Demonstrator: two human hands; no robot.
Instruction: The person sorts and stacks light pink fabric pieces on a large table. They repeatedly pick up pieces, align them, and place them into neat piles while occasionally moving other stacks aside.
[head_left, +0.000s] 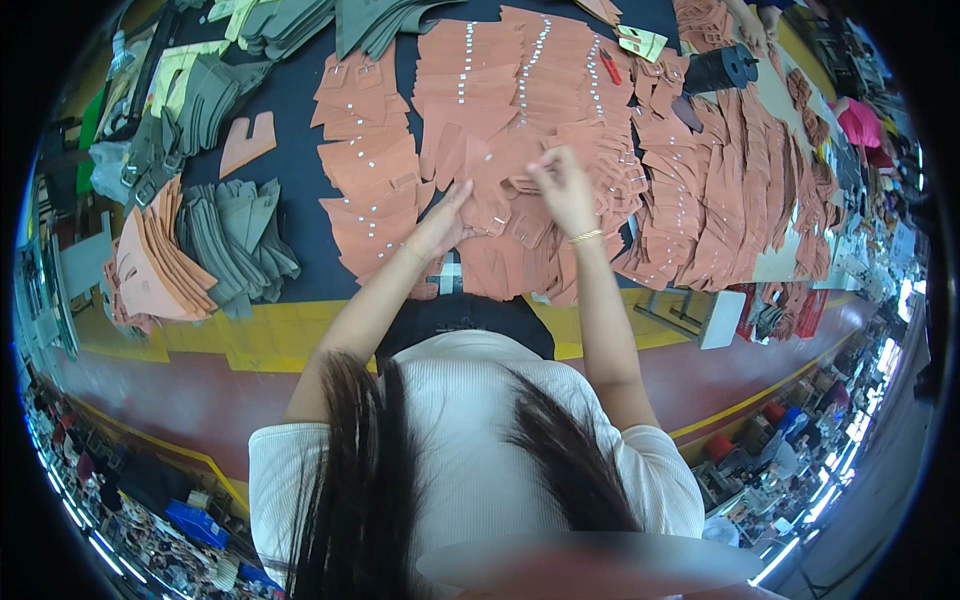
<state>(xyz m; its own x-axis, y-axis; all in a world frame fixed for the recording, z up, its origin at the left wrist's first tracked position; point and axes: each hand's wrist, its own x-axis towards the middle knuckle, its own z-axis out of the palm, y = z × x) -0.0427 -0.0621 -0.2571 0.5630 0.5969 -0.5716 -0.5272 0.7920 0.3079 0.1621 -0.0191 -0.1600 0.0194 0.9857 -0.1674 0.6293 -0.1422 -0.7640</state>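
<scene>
Flat salmon-orange cut panels, many with small white stickers and some with buckled straps, cover the table before me. My left hand (443, 224) grips the left edge of one orange panel (487, 165) in the middle, its thumb along the edge. A buckle shows near that panel's lower end. Raised over the right side of the same panel is my right hand (567, 190), a gold bracelet on its wrist. Its fingers are pinched together; whatever lies between them is too small to make out. Overlapping rows of orange panels (370, 165) lie left of my hands.
Grey-green panels (225, 245) and fanned orange panels (165, 255) lie at the left of the dark table (300, 190). Red snips (611, 67) rest on the far stacks, near a black cylinder (715, 70). Another person's hand (752, 32) is at the far right.
</scene>
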